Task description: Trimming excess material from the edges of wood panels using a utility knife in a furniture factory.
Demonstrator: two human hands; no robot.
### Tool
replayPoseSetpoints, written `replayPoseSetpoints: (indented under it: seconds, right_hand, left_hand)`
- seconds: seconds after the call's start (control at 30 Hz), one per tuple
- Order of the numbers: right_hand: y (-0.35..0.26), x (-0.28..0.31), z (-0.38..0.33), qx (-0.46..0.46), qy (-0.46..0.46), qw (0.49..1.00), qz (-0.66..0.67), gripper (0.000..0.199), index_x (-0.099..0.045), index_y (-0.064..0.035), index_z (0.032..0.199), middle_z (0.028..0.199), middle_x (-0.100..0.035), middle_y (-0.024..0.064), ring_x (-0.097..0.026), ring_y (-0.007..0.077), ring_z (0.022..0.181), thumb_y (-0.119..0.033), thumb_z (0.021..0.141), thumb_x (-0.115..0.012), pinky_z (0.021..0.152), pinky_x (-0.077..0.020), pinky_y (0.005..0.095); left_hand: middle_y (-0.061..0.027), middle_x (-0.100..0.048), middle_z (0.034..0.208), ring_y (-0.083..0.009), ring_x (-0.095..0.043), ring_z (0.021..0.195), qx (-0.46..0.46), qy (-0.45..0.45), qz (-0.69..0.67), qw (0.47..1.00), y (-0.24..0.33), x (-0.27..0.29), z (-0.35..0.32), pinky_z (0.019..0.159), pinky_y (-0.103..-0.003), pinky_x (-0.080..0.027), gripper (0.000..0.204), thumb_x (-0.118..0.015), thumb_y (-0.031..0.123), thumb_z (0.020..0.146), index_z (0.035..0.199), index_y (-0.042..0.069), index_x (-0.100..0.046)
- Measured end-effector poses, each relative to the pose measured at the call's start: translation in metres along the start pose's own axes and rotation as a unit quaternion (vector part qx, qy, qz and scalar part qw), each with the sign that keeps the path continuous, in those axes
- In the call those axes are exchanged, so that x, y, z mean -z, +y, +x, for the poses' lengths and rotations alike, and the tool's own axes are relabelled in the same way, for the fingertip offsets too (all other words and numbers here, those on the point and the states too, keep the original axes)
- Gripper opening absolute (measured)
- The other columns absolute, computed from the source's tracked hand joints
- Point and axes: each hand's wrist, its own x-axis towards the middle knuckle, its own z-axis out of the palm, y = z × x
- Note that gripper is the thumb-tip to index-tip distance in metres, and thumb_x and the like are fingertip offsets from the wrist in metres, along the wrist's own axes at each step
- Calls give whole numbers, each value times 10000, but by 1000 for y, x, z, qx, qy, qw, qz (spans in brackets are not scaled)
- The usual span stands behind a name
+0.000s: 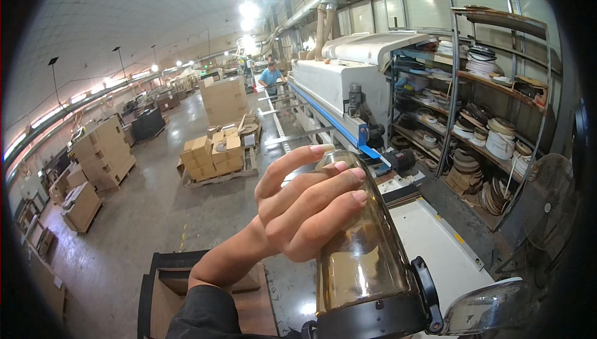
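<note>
1. Amber-tinted clear plastic bottle (357,249) with a black collar and a flipped-open clear lid (491,306) is tipped up close to the camera, base pointing away, in front of the long white edge-banding machine (348,84).
2. Left hand (305,205) wraps the bottle's upper body from the left, fingers (323,180) curled over it; only fingertips and palm grip the smooth wall, so it could slide out if the grip loosens.
3. Right hand is not in view; I cannot tell what it does, so the bottle seems to hang on one hand.
4. With the lid hanging open, any liquid inside could spill; whether it holds any I cannot tell.
5. Below the bottle sit a brown wooden board (205,301) and a white panel (429,239); a dropped bottle would strike them.
6. Beyond the machine, a person in a blue shirt (270,76) works, well apart.
</note>
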Motion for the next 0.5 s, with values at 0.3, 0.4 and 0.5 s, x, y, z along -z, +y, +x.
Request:
replayPoseSetpoints:
  seconds: [0.3,0.4,0.5]
  right_hand:
    - [19,3,3,15,3,1000,27,203,-662,4,1189,1172,-620,116,-629,236,1031,-59,1000,-621,920,-536,381]
    - [27,5,4,27,5,999,40,201,-663,4,1187,1171,-621,116,-630,236,1029,-58,1000,-620,919,-536,381]
    - [37,7,4,40,9,998,56,199,-663,5,1184,1170,-623,117,-631,237,1028,-56,1001,-619,918,-536,381]
  left_hand:
    - [-95,-800,1072,-198,-774,888,-12,-4,9,1000,-3,-1,2,1095,-480,-527,339,-796,204,935,1207,75,-638]
    - [-96,-800,1069,-198,-773,894,-16,-7,8,1000,-4,-1,3,1093,-480,-527,342,-791,221,942,1210,76,-636]
    - [-71,-782,1137,-199,-765,976,23,-47,4,999,2,2,3,1133,-508,-491,379,-788,256,969,1244,152,-550]
